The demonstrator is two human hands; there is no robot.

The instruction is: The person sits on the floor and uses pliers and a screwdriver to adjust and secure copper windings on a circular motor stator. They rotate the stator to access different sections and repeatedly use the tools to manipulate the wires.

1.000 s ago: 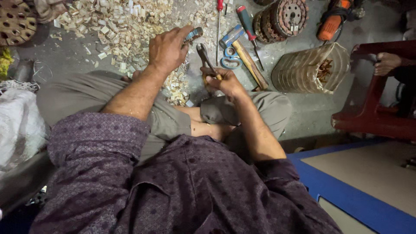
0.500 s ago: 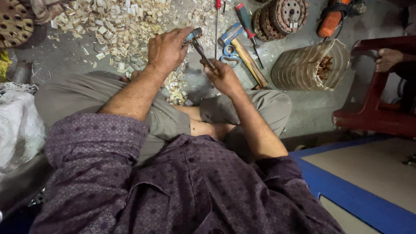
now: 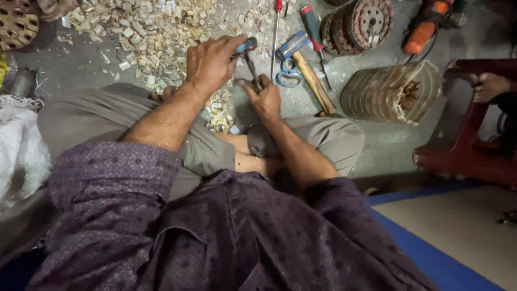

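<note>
I sit cross-legged on a grey floor. My left hand (image 3: 212, 62) is closed around a small tool with a blue-grey end (image 3: 246, 45). My right hand (image 3: 264, 99) grips the lower part of a thin dark metal tool (image 3: 252, 67) that reaches up to the left hand. What lies under the two hands is hidden. A heap of small pale wood chips (image 3: 156, 29) covers the floor just beyond my left hand, and more chips (image 3: 219, 110) lie between my knees.
A hammer (image 3: 307, 67), blue-handled scissors (image 3: 290, 75) and two screwdrivers (image 3: 313, 27) lie right of my hands. Stacked round metal discs (image 3: 360, 24), an orange power tool (image 3: 425, 29) and a ribbed bag (image 3: 388, 91) are further right. Another person's hand (image 3: 490, 86) rests on a red stool (image 3: 474, 151).
My right hand has moved left and up with the thin dark tool until it meets the left hand. The left hand has stayed in place.
</note>
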